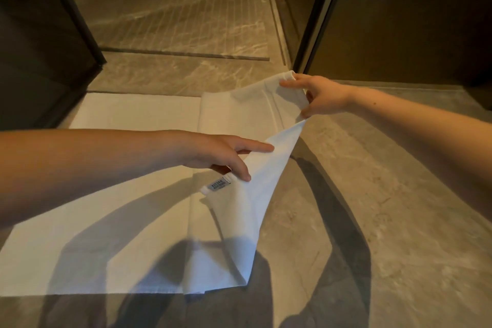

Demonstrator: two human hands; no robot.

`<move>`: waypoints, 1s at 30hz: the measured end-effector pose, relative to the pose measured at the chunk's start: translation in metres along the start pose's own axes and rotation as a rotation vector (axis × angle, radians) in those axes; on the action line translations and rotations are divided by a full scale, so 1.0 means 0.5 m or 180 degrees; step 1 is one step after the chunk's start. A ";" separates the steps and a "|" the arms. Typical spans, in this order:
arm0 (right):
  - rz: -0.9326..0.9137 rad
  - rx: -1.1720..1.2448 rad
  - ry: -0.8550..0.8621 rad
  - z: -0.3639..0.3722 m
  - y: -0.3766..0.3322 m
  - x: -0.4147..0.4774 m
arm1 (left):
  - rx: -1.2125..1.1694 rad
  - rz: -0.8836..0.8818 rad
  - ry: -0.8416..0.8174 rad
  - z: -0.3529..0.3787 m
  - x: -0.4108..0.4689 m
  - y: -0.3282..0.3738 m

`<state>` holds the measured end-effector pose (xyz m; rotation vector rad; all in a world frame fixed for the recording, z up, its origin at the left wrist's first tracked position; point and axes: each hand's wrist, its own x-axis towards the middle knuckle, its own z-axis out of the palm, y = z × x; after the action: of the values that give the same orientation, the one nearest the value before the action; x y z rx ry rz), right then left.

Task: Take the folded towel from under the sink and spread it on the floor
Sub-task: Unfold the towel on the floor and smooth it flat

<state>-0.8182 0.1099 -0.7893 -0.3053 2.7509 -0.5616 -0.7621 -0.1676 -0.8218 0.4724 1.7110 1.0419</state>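
Now your left hand [226, 154] pinches the towel [138, 112] flap at centre frame; your right hand [322, 96] grips its upper-right corner; half-spread on the floor [399, 194], it looks soft, limp, light; hold corners.

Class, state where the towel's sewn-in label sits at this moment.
In the head view the label sits near frame centre, on the lifted edge of the towel, just beside the thumb of the left hand.

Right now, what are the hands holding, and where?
A white towel: the right hand pinches its raised flap's far edge, the left hand the hem beside the label.
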 end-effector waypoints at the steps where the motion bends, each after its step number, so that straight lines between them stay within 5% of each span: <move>1: 0.0050 -0.0015 -0.0008 -0.002 0.011 0.000 | 0.0057 -0.0023 -0.0008 0.000 0.010 0.012; 10: 0.0385 -0.0226 -0.0147 0.009 0.111 0.003 | -0.0036 -0.0242 -0.0273 0.013 0.122 0.025; 19: 0.0907 -0.0022 -0.0392 -0.013 0.217 -0.035 | -0.1749 0.0309 -0.0616 0.143 0.246 -0.032; 26: 0.1153 -0.0352 -0.0235 0.080 0.259 -0.065 | -0.0360 0.0579 0.0661 0.204 0.294 -0.071; 30: 0.1119 -0.0418 -0.0086 0.117 0.273 -0.071 | 0.0193 0.0600 0.0870 0.221 0.302 -0.074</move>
<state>-0.7845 0.2221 -0.8868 0.1409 2.7298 -0.2834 -0.7148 -0.0319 -0.9474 0.5588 1.9726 1.2378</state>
